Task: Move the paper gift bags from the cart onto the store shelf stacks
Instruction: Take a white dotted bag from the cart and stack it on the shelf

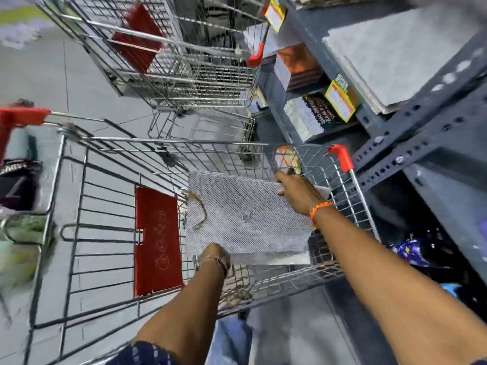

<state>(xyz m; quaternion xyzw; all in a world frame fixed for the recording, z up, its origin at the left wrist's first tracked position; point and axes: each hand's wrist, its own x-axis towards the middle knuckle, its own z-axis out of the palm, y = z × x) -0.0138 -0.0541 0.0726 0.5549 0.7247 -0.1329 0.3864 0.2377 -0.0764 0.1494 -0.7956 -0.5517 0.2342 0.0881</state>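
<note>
Down in the wire cart (110, 196), silver dotted gift bags (245, 214) stacked flat, left hand (214, 256) gripping the near edge, right hand (296, 191) pinching the far corner, grey shelf (411, 122) just beside

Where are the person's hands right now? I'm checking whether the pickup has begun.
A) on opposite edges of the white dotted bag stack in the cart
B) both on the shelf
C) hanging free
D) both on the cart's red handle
A: the left hand holds the near edge and the right hand the far edge of the gift bags inside the cart.
</note>
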